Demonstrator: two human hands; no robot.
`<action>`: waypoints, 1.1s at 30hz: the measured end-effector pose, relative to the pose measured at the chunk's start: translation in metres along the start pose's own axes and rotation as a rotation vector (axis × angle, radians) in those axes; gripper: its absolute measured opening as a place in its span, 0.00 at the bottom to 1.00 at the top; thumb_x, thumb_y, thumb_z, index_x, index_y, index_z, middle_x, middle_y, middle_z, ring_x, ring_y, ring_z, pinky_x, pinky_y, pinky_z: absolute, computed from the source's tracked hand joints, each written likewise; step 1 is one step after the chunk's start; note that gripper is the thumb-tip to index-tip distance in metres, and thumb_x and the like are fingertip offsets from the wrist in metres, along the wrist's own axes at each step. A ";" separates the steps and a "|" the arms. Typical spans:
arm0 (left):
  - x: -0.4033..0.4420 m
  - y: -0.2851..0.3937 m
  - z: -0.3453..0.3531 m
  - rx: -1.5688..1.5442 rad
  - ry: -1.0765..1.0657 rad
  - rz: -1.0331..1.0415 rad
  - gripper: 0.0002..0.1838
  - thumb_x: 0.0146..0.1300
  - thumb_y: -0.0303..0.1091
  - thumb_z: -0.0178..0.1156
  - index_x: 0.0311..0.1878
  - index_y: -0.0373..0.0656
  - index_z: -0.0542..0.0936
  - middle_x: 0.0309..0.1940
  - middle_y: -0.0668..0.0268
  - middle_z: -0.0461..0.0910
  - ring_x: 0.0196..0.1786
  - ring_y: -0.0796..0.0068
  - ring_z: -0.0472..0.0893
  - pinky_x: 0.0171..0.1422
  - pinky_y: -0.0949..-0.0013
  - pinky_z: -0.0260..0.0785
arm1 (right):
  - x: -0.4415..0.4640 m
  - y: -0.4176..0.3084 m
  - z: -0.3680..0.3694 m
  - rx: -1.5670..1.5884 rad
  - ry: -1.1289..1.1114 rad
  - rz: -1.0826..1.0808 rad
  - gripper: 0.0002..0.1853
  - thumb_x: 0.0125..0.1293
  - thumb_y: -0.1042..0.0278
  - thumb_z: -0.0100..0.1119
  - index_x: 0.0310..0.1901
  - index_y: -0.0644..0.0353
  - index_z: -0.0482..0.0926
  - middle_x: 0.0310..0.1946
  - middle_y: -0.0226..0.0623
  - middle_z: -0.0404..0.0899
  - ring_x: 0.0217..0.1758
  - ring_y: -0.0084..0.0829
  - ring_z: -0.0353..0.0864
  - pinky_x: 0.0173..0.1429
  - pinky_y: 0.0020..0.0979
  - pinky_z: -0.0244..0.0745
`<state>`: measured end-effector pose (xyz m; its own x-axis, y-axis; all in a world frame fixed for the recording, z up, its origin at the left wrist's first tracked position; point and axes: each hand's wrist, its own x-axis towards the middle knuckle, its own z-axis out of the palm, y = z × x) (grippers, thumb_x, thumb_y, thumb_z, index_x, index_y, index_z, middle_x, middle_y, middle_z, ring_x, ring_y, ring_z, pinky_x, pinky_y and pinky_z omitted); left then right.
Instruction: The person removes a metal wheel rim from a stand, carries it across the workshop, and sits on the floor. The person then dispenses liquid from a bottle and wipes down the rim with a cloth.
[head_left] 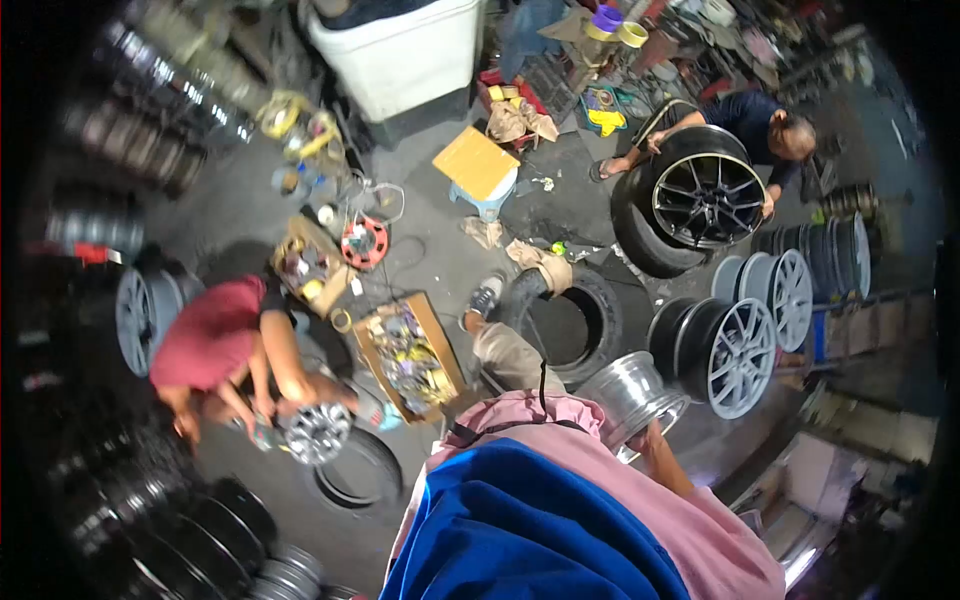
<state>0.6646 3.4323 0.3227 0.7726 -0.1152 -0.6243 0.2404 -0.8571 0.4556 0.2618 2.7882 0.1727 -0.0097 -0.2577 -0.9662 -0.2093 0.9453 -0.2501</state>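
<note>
On the right side of my body, my right hand grips the lower edge of a bare silver wheel rim; the rim partly hides the fingers. The rim lies tilted beside my leg, near a black tire on the floor. My left hand does not show; the blue cloth and pink clothing fill the bottom middle.
At left a person in a red shirt bends over a small rim. At upper right another person holds a black wheel. Grey rims, a cardboard box and a stool stand around.
</note>
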 end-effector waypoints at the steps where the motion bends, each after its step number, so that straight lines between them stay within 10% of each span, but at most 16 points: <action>1: 0.026 0.023 -0.019 0.033 -0.007 0.022 0.25 0.56 0.49 0.71 0.45 0.36 0.87 0.40 0.50 0.87 0.39 0.64 0.85 0.46 0.56 0.75 | 0.003 0.007 0.006 0.048 0.003 0.014 0.29 0.79 0.46 0.44 0.66 0.61 0.77 0.63 0.42 0.82 0.65 0.45 0.79 0.72 0.49 0.72; 6: 0.140 0.127 -0.060 0.211 -0.245 0.127 0.24 0.54 0.49 0.72 0.44 0.36 0.87 0.38 0.49 0.87 0.37 0.63 0.85 0.44 0.55 0.75 | 0.008 0.015 0.039 0.322 -0.338 0.053 0.30 0.77 0.41 0.45 0.67 0.57 0.76 0.67 0.44 0.77 0.66 0.50 0.78 0.69 0.56 0.75; 8: 0.173 0.156 -0.056 0.303 -0.410 0.159 0.24 0.53 0.49 0.72 0.43 0.36 0.87 0.38 0.49 0.87 0.36 0.63 0.85 0.43 0.55 0.75 | -0.010 0.012 0.061 0.296 -0.034 0.013 0.29 0.77 0.42 0.46 0.65 0.58 0.77 0.63 0.44 0.80 0.64 0.48 0.80 0.67 0.55 0.76; 22: 0.313 0.282 -0.032 0.885 -1.412 0.400 0.22 0.49 0.49 0.74 0.37 0.38 0.88 0.32 0.48 0.87 0.31 0.62 0.85 0.38 0.54 0.74 | -0.050 0.114 0.143 0.600 0.178 -0.177 0.22 0.77 0.55 0.54 0.60 0.64 0.79 0.52 0.44 0.86 0.55 0.44 0.85 0.58 0.43 0.80; 29: 0.462 0.488 -0.013 1.078 -1.702 0.628 0.21 0.47 0.49 0.75 0.35 0.39 0.89 0.29 0.47 0.86 0.28 0.61 0.85 0.36 0.54 0.74 | -0.126 0.142 0.271 0.330 0.489 -0.255 0.21 0.76 0.59 0.55 0.60 0.67 0.79 0.52 0.46 0.86 0.55 0.45 0.85 0.59 0.42 0.78; 33: 0.412 0.625 0.047 1.613 -1.588 0.642 0.19 0.48 0.49 0.74 0.33 0.41 0.89 0.28 0.49 0.86 0.30 0.56 0.86 0.35 0.55 0.74 | -0.175 0.113 0.341 0.123 0.572 -0.252 0.20 0.72 0.66 0.57 0.60 0.71 0.78 0.51 0.52 0.87 0.57 0.50 0.84 0.60 0.41 0.75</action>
<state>1.1057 2.8249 0.3202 -0.5370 0.0985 -0.8378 -0.8433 -0.0350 0.5363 0.5731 3.0083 0.2921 -0.5023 -0.5088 -0.6991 -0.1594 0.8492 -0.5035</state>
